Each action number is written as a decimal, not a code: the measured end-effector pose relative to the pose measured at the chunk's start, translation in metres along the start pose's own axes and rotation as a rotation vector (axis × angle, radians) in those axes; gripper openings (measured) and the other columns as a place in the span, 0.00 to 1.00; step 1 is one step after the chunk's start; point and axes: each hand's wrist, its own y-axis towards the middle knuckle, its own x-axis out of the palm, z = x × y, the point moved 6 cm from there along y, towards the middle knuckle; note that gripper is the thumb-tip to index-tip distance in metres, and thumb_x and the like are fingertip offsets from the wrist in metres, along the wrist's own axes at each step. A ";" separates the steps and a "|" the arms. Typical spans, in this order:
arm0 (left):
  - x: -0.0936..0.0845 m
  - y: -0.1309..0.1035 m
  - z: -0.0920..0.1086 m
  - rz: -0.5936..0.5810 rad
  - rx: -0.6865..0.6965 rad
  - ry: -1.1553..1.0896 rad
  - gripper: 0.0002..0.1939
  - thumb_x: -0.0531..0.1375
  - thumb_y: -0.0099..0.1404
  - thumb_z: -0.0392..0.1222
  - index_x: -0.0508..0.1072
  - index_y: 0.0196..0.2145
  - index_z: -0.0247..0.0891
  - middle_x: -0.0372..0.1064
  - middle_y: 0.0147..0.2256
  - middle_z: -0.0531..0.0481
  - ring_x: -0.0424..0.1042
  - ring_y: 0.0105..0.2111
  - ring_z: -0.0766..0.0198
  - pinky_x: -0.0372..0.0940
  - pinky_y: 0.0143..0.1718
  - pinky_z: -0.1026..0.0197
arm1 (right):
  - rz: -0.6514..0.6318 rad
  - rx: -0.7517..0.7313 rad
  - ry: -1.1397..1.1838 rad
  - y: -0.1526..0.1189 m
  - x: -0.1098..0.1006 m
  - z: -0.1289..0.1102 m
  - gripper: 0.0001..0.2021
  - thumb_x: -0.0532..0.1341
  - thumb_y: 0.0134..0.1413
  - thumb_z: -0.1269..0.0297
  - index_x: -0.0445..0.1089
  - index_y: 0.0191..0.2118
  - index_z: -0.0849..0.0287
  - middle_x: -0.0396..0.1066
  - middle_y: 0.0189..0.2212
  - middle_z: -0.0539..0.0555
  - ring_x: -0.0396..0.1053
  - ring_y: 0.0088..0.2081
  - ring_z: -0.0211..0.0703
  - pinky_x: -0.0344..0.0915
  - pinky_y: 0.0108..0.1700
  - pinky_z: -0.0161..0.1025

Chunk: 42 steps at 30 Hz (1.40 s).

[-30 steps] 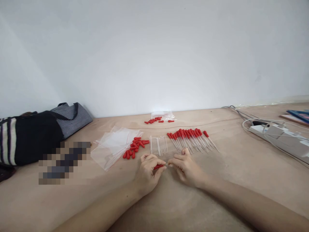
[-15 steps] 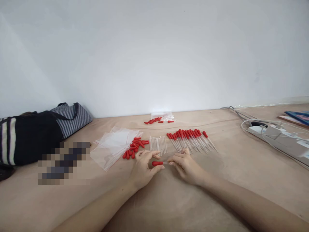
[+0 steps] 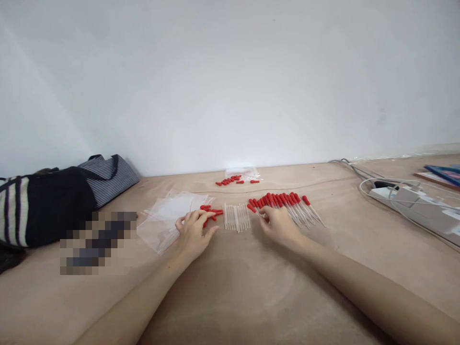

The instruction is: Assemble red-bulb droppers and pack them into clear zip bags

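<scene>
On our left we see a dark bag [image 3: 59, 206] with pale bands, finely striped towards the wall [image 3: 230, 86]. Before it on the table [image 3: 223, 297] lies something pixelated; we cannot tell what. On our right are a white power strip [image 3: 419, 206], looped cables [image 3: 361, 184] and, beyond, something flat and blue [image 3: 443, 173].

No text, label, brand, number or sign can be read. Any lettering on the clear bags [image 3: 176, 207], the white power strip [image 3: 427, 215] or the blue object [image 3: 445, 175] is too small or blurred to make out.
</scene>
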 end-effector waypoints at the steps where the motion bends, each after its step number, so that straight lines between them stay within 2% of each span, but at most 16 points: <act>1: 0.000 0.002 -0.006 -0.003 -0.023 0.032 0.10 0.59 0.55 0.42 0.71 0.38 0.46 0.67 0.40 0.49 0.62 0.42 0.55 0.46 0.43 0.49 | -0.009 0.061 -0.054 0.007 0.002 0.003 0.09 0.50 0.52 0.70 0.67 0.34 0.61 0.72 0.27 0.54 0.68 0.30 0.40 0.50 0.34 0.36; 4: 0.001 0.005 -0.015 -0.020 -0.052 0.083 0.09 0.59 0.54 0.41 0.72 0.35 0.46 0.67 0.39 0.49 0.62 0.41 0.55 0.47 0.43 0.49 | -0.034 0.155 -0.180 0.023 0.008 0.001 0.10 0.50 0.51 0.70 0.66 0.35 0.63 0.72 0.30 0.59 0.68 0.33 0.46 0.50 0.33 0.37; 10: 0.006 0.005 -0.013 0.033 -0.002 0.134 0.09 0.59 0.55 0.42 0.72 0.35 0.44 0.67 0.38 0.47 0.62 0.41 0.54 0.46 0.44 0.47 | -0.043 0.217 -0.231 0.040 0.021 -0.005 0.10 0.51 0.48 0.70 0.65 0.36 0.65 0.71 0.33 0.63 0.69 0.34 0.49 0.49 0.34 0.39; 15: 0.011 0.010 -0.008 0.091 0.100 0.172 0.11 0.54 0.59 0.36 0.73 0.37 0.46 0.67 0.38 0.46 0.63 0.41 0.55 0.46 0.44 0.46 | -0.045 0.241 -0.245 0.044 0.026 -0.004 0.10 0.51 0.48 0.70 0.65 0.37 0.65 0.71 0.31 0.63 0.69 0.34 0.48 0.47 0.37 0.41; 19: 0.018 0.011 -0.005 0.092 0.165 0.210 0.16 0.53 0.55 0.30 0.74 0.35 0.45 0.66 0.39 0.46 0.62 0.41 0.55 0.45 0.45 0.45 | -0.036 0.246 -0.245 0.042 0.025 -0.005 0.11 0.50 0.49 0.69 0.65 0.37 0.65 0.71 0.32 0.62 0.68 0.35 0.48 0.45 0.39 0.43; 22: 0.020 0.012 -0.004 0.103 0.174 0.221 0.15 0.53 0.53 0.29 0.74 0.34 0.44 0.66 0.37 0.46 0.62 0.41 0.55 0.45 0.46 0.45 | -0.040 0.236 -0.239 0.040 0.023 -0.008 0.11 0.50 0.49 0.68 0.67 0.37 0.63 0.70 0.36 0.62 0.66 0.39 0.48 0.44 0.40 0.44; 28: 0.020 0.014 -0.002 0.132 0.171 0.245 0.11 0.53 0.54 0.29 0.72 0.28 0.41 0.67 0.36 0.47 0.63 0.40 0.54 0.43 0.47 0.43 | -0.138 0.263 -0.238 0.045 0.025 -0.014 0.10 0.53 0.45 0.70 0.70 0.32 0.63 0.72 0.32 0.62 0.66 0.38 0.49 0.43 0.43 0.47; 35: 0.018 0.013 0.001 0.149 0.187 0.225 0.09 0.52 0.56 0.30 0.69 0.31 0.40 0.69 0.37 0.46 0.63 0.41 0.53 0.43 0.47 0.44 | -0.222 0.303 -0.224 0.057 0.034 -0.016 0.10 0.54 0.44 0.71 0.72 0.32 0.62 0.72 0.33 0.61 0.68 0.38 0.51 0.39 0.48 0.51; 38: 0.015 0.012 0.003 0.156 0.201 0.145 0.09 0.51 0.58 0.30 0.67 0.33 0.40 0.69 0.37 0.47 0.64 0.41 0.54 0.44 0.47 0.45 | -0.223 0.303 -0.208 0.059 0.031 -0.017 0.10 0.53 0.46 0.70 0.72 0.32 0.62 0.72 0.33 0.62 0.68 0.37 0.50 0.41 0.47 0.51; 42: 0.006 0.007 0.012 0.202 0.242 -0.013 0.08 0.50 0.59 0.31 0.65 0.34 0.39 0.70 0.37 0.47 0.65 0.42 0.57 0.44 0.48 0.48 | -0.177 0.247 -0.179 0.050 0.011 -0.014 0.15 0.48 0.53 0.65 0.70 0.32 0.64 0.71 0.32 0.63 0.66 0.37 0.50 0.48 0.41 0.47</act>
